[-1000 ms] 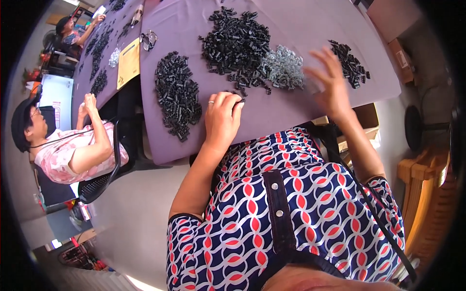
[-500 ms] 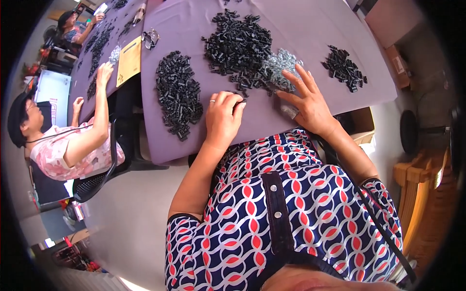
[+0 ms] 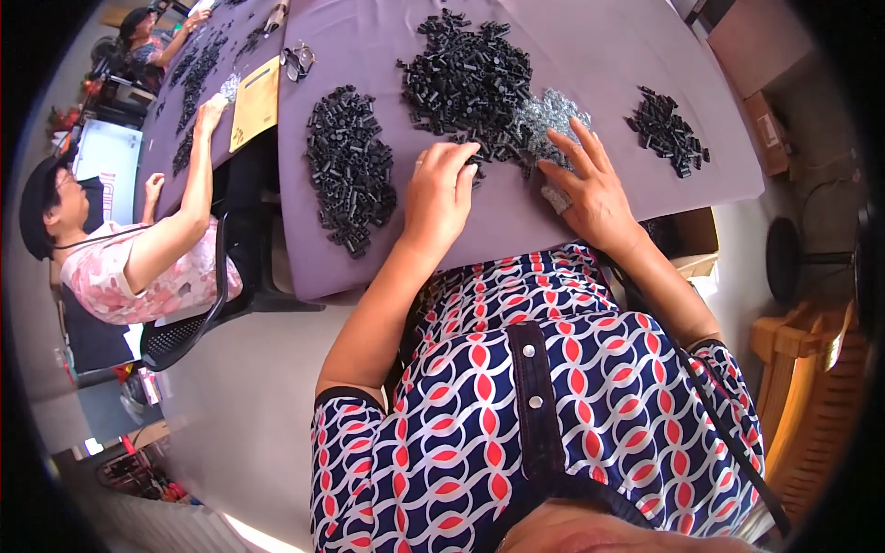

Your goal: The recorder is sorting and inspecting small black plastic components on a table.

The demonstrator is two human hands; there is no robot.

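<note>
My left hand (image 3: 441, 194) reaches to the near edge of a big heap of small black cylinder-like parts (image 3: 468, 72). Its fingers are bent toward the thumb, with a small black part (image 3: 476, 170) at the tips, partly hidden. Over the near side of a smaller pile of clear, silvery pieces (image 3: 546, 120) rests my right hand (image 3: 595, 192), fingers spread. A greyish wrapping (image 3: 557, 197) shows at its thumb side; I cannot make out what it is. The clear pile touches the black heap's right side.
A long black pile (image 3: 348, 170) lies left of my left arm, and a small black pile (image 3: 667, 131) far right on the purple-grey tablecloth (image 3: 599, 55). Eyeglasses (image 3: 298, 62) and a yellow envelope (image 3: 255, 103) lie near the left edge. A seated co-worker (image 3: 152, 253) handles parts there; another person sits beyond.
My left hand has moved forward to the black heap's near edge, its fingers stretching farther out. My right hand stays at the clear pile. The whole view has shifted slightly.
</note>
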